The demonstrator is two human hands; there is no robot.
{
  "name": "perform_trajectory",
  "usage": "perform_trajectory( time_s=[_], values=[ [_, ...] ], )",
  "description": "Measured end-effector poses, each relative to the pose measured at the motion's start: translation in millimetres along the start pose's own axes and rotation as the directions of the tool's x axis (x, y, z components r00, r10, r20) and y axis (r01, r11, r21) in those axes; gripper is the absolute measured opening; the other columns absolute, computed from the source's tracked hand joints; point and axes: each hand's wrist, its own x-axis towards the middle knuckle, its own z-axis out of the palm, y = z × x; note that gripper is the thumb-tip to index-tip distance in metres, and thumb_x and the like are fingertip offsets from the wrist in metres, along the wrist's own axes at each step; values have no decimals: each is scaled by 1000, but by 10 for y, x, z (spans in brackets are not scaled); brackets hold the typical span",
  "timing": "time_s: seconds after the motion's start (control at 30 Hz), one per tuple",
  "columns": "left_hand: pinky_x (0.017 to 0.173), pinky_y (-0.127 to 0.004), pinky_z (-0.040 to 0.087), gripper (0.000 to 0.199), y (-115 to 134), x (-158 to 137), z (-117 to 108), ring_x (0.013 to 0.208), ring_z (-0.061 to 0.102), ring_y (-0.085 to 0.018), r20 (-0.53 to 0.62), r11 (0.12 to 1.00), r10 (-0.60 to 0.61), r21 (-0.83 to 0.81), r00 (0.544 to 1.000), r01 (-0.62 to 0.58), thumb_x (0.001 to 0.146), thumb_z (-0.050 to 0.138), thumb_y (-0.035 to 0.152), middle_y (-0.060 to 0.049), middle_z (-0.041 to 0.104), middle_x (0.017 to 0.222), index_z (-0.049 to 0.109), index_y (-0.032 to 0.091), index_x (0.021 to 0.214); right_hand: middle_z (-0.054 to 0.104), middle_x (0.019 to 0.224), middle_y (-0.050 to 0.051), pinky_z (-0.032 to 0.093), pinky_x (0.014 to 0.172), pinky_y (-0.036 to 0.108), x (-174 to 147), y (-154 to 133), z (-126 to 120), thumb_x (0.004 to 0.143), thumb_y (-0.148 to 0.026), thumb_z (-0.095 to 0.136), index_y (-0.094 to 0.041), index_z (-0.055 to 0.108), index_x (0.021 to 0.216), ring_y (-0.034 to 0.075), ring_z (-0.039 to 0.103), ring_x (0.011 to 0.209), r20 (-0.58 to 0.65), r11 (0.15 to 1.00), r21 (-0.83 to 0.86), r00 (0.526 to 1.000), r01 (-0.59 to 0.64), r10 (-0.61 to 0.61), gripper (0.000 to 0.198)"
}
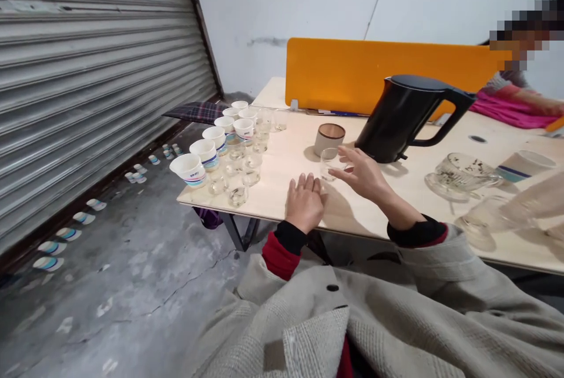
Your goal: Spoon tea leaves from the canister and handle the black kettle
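My right hand (365,173) has its thumb and fingers on a small clear glass cup (327,161), which is upright at the table's front. My left hand (305,203) lies palm down near the table edge, fingers stretched out and nothing in them. Just behind the glass cup stands a grey cup with a brown rim (328,141). A black electric kettle (396,119) is on the table beyond my right hand. To the left, several small glass cups (238,194) stand in rows beside several white paper cups (189,170).
A glass cup with dark leaves on a saucer (467,173) and a paper cup (526,165) sit at the right. An orange divider (383,72) crosses the table (282,149). More paper cups (83,217) lie on the floor by the shutter. Another person's hand (540,101) touches pink cloth (502,112).
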Motion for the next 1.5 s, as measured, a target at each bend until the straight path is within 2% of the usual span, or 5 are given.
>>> perform_trajectory(
  time_s=[0.17, 0.37, 0.73, 1.23, 1.5],
  values=[
    [129, -60, 33, 57, -10, -34, 17, 159, 41, -38, -76, 998, 54, -10, 996, -55, 112, 37, 40, -17, 48, 169, 51, 9, 157, 70, 132, 20, 59, 99, 52, 678, -217, 263, 86, -50, 79, -15, 66, 144, 38, 68, 118, -65, 996, -62, 996, 63, -67, 70],
    [128, -61, 34, 57, -38, -33, 112, 158, 41, -39, -89, 997, 74, -21, 993, -77, 112, 37, 45, -16, 50, 167, 54, 12, 155, 62, 145, 24, 57, 101, 51, 1403, -246, 976, 85, -38, 79, -13, 56, 155, 37, 69, 118, -38, 996, -30, 996, -86, 85, 77],
    [130, -63, 29, 55, -28, -90, 26, 160, 37, -43, -40, 993, 93, -74, 995, -95, 108, 43, 33, -18, 47, 169, 50, 13, 159, 62, 148, 26, 53, 112, 48, 2111, 7, 1640, 85, -31, 77, -7, 55, 155, 36, 66, 130, -50, 984, -17, 983, -179, 178, 77],
    [130, -65, 25, 58, -38, -110, -59, 160, 35, -43, -10, 987, 119, -109, 993, -119, 106, 48, 38, -19, 45, 170, 52, 15, 159, 65, 147, 22, 53, 112, 50, 2306, 51, 1828, 83, -36, 81, -13, 58, 153, 36, 67, 129, -61, 987, 47, 986, -152, 155, 77],
    [129, -64, 34, 52, -50, -69, 31, 157, 42, -41, -61, 992, 91, -87, 994, -96, 110, 42, 39, -16, 52, 166, 58, 17, 154, 61, 150, 26, 50, 116, 53, 2066, -238, 1587, 81, -28, 82, -9, 49, 160, 39, 62, 135, -66, 988, 8, 986, -156, 156, 87]
  ],
)
